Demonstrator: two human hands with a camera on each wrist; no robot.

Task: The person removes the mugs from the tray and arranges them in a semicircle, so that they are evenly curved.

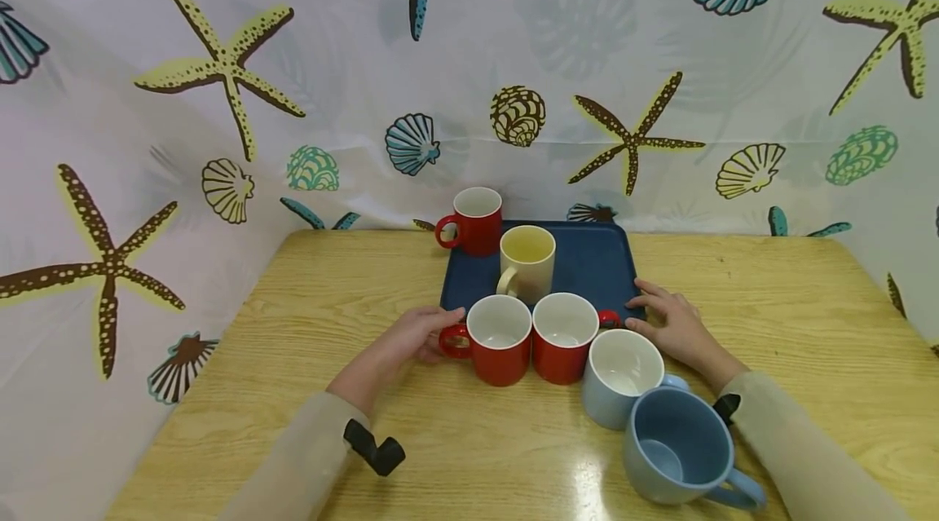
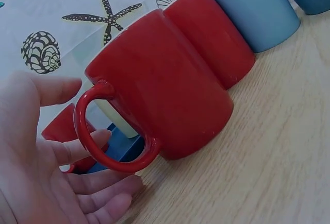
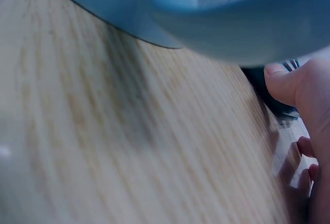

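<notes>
Got a wood table point(image 1: 469, 448) with a shell-and-starfish cloth point(image 1: 455, 97) behind. Seeing a blue tray point(image 1: 594, 264) near the back, carrying a back red mug point(image 1: 480, 229) at far left and a cream mug point(image 1: 531, 268), yellowish inside. Just in front, got the left front mug point(image 1: 501, 359), red with a white inside, then the right front mug point(image 1: 561, 355) side by side, also red, then a pale blue mug point(image 1: 614, 400) and a bigger blue mug point(image 1: 655, 468) slanting nearer. Plenty of room on the tray's right half, plus bare wood out left and right.

Would call the grip released: left hand point(image 1: 420, 333) loose around the left front mug's handle point(image 2: 81, 118), right hand point(image 1: 676, 327) relaxed at the tray's right edge. Can't tell whether touching there. Only from left wrist: fingers point(image 2: 62, 152) visible behind the handle. From right wrist: blurry blue up close, thumb point(image 3: 283, 82) by the tray.
</notes>
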